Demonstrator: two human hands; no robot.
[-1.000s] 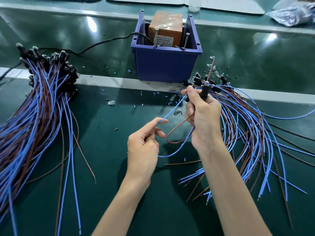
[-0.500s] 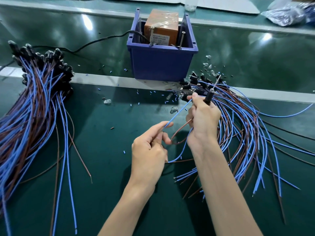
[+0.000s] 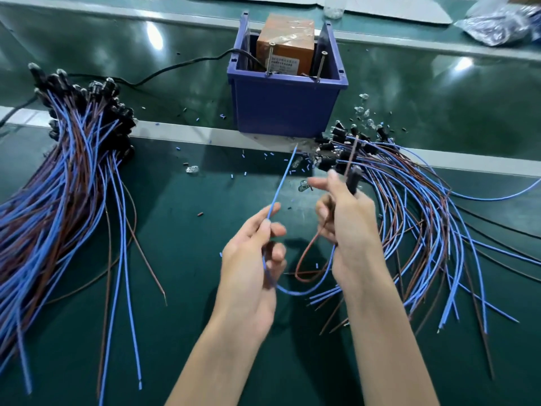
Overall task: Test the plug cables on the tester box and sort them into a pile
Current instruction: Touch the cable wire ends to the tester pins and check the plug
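One plug cable [image 3: 295, 293] at centre: left hand [image 3: 251, 259] grip pinches its blue lead [image 3: 282, 180], right hand [image 3: 348, 227] grip curls round black plug [image 3: 352, 178] and brown lead [image 3: 307, 253], so the ends stand apart, presumably for the tester box [image 3: 285, 39] at 12 o'clock; sorted pile [image 3: 73, 171] at 9 o'clock.

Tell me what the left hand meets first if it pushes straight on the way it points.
Probably the blue bin, low on its front wall; the blue wire pinched by the left hand would touch first. Depth is unclear.
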